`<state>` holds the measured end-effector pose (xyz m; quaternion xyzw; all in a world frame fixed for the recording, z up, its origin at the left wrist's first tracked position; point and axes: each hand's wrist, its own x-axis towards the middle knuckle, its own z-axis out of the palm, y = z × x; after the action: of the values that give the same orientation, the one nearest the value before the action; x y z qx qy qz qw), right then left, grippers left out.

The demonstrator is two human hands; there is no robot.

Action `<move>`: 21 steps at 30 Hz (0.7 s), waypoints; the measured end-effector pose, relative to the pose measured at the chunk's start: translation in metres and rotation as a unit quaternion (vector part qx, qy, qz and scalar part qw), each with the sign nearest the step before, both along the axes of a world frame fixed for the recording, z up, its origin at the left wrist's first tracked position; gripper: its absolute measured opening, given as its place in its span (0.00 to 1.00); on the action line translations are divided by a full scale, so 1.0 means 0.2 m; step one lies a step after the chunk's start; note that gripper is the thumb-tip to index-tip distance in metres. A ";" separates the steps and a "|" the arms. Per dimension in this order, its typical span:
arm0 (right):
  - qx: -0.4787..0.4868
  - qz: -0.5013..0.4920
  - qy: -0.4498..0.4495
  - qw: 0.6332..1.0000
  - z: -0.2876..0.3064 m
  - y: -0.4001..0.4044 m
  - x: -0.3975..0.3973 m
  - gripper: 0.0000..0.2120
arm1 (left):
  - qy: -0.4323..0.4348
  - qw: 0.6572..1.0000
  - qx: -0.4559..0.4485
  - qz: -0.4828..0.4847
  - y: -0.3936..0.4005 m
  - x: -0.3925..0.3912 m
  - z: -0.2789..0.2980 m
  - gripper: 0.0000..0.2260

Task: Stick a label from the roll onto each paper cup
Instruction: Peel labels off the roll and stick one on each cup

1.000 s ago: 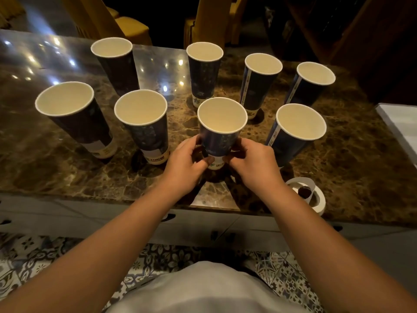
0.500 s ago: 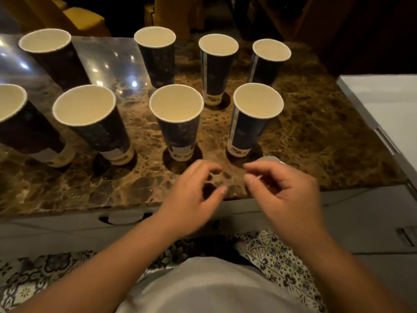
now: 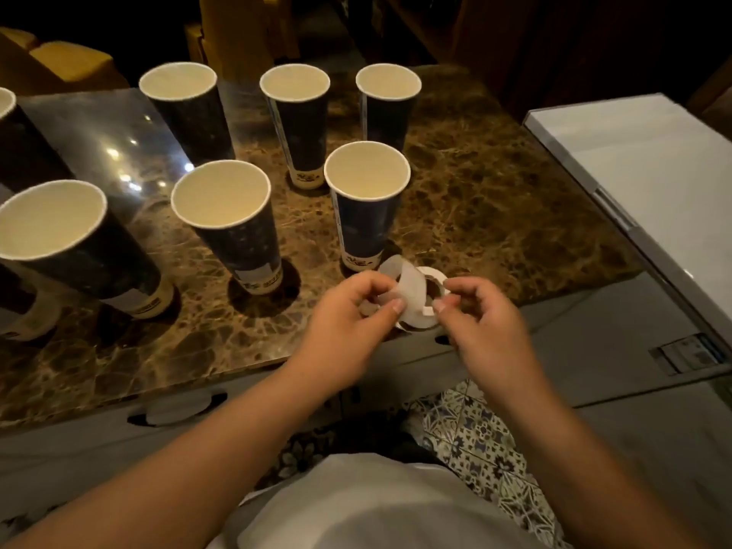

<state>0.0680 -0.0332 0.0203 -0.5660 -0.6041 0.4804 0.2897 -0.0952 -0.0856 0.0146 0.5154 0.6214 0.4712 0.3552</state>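
From the head camera, both hands meet over the near edge of a brown marble table, at about 6 o'clock from the cluster of paper cups. The left hand is curled, thumb and forefinger pinched on a loose white strip that curves up off the label roll. The right hand is curled too, its thumb and forefinger closed on the roll's right side — the roll sits between the two hands, just above the table edge, its dark core partly showing.

The nearest cup stands upright at 12 o'clock from the roll, just beyond it, dark blue with a cream inside. At 10 o'clock from the roll stands the second front cup, with a pale rectangular patch low on its side. Further along at 9 o'clock the big left cup has a similar pale patch near its base. Behind, three cups line the back row: one at 11 o'clock, one at 12 o'clock, one slightly right of that. Two more cups are cut off at the left edge, and whether they bear labels cannot be told.

At 2 o'clock from the hands a white flat-topped surface runs beside the table. Below, patterned floor tiles and a pale garment fill the bottom — 6 o'clock of the view.
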 end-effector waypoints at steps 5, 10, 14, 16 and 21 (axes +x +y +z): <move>-0.263 0.061 0.172 0.947 0.08 -0.03 -0.04 0.16 | -0.214 0.975 -0.048 -0.044 -0.13 -0.04 0.05 0.15; -0.271 0.039 0.269 0.923 0.06 -0.06 -0.12 0.05 | -0.207 0.968 -0.126 -0.070 -0.22 -0.09 0.02 0.11; -0.154 0.083 0.176 0.969 0.05 -0.13 -0.13 0.04 | -0.253 0.949 -0.171 -0.076 -0.23 -0.13 0.01 0.18; -0.121 0.109 0.143 0.976 0.06 -0.17 -0.13 0.04 | -0.288 0.940 -0.172 -0.061 -0.22 -0.13 0.01 0.16; -0.117 0.125 0.104 0.980 0.04 -0.23 -0.14 0.02 | -0.316 0.938 -0.143 -0.024 -0.21 -0.13 -0.01 0.12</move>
<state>0.0399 -0.0799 0.0291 -0.4631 -0.5765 0.6361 0.2204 -0.1206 -0.1273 0.0131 0.2983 0.5251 0.5077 0.6144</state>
